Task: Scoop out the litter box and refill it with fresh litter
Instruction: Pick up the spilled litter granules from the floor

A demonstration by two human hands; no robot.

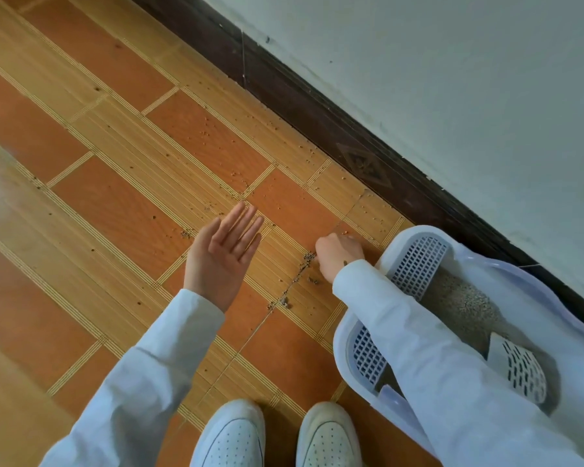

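A white litter box (pixel 533 288) with a perforated rim stands at the right against the wall, holding grey litter (pixel 466 298). A white slotted scoop (pixel 520 369) lies inside it near the front. Spilled litter grains (pixel 300 267) lie along a floor seam left of the box. My right hand (pixel 338 256) is down at those grains, fingers curled and pinching at them. My left hand (pixel 225 254) hovers palm up with straight fingers, left of the spill, holding nothing.
Patterned orange and tan floor tiles (pixel 115 203) carry scattered grains toward the dark skirting board (pixel 361 153) below a pale wall. My two white shoes (pixel 230 436) stand at the bottom edge, close to the box's near corner.
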